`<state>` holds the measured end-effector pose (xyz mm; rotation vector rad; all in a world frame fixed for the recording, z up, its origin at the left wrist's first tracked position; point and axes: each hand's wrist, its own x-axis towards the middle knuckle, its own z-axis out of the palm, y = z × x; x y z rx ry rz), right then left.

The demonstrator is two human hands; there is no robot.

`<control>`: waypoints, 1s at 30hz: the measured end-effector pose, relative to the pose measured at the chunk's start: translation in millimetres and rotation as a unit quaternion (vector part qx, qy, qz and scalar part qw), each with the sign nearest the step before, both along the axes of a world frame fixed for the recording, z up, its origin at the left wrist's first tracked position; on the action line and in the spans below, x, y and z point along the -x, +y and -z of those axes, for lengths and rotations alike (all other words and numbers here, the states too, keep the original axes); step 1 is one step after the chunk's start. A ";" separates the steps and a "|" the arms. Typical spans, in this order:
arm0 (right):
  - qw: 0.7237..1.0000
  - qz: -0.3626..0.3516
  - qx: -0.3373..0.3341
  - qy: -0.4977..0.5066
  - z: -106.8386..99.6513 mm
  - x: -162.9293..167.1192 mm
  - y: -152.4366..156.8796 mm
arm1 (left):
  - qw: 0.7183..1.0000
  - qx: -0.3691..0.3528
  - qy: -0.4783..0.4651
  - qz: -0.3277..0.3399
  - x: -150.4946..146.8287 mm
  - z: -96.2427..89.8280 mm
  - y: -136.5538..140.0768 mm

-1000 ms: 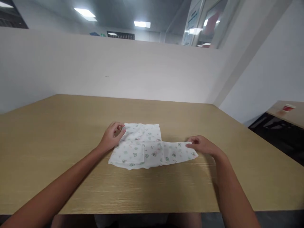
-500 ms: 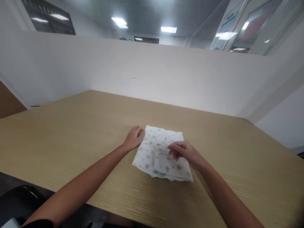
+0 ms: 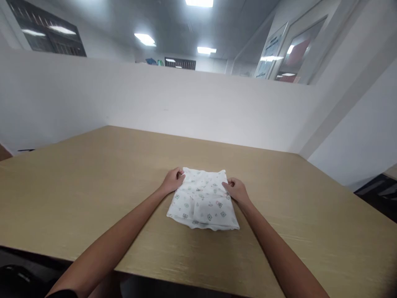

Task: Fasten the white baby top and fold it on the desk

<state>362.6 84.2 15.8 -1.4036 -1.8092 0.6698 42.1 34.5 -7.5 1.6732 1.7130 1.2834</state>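
Observation:
A white cloth [image 3: 203,203] printed with small green and pink figures lies folded on the table, its near edge wavy. A smaller folded layer shows through as a raised outline in its right half. At the upper left edge, my left hand [image 3: 173,181] is closed, with thumb and fingers pinching the fabric. My right hand [image 3: 237,190] pinches the right edge, a little below the upper right corner. The tips of some fingers are hidden beneath or behind the cloth.
The wide wooden tabletop [image 3: 108,174] reaches back to a low white partition [image 3: 186,103]. A dark object [image 3: 378,196] stands past the table's right edge. Something black and rounded [image 3: 15,281] sits below the front edge at the lower left.
My right hand has moved from above the cloth's middle to its right edge and now grips there. The small folded flap lies less exposed. The view has shifted slightly.

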 end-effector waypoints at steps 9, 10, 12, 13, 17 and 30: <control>0.910 -0.097 0.184 0.358 -6.0 10.9 -7.9 | 0.900 0.048 -0.420 0.109 -13.4 -12.8 -0.4; 0.913 -0.093 0.184 0.353 -4.8 10.9 -7.8 | 0.895 0.054 -0.426 0.119 -11.3 -12.9 0.2; 0.918 -0.078 0.181 0.344 -2.6 10.9 -7.1 | 0.896 0.071 -0.416 0.136 -7.3 -12.8 2.0; 0.918 -0.073 0.181 0.346 -1.9 11.1 -6.8 | 0.900 0.082 -0.405 0.141 -6.1 -12.8 2.9; 0.903 -0.084 0.164 0.388 -5.9 11.3 -7.7 | 0.912 0.088 -0.385 0.111 -6.3 -18.3 0.5; 0.886 -0.436 0.130 -0.090 -78.9 -40.4 -58.4 | 0.860 0.123 -0.010 0.495 34.8 -89.5 -69.3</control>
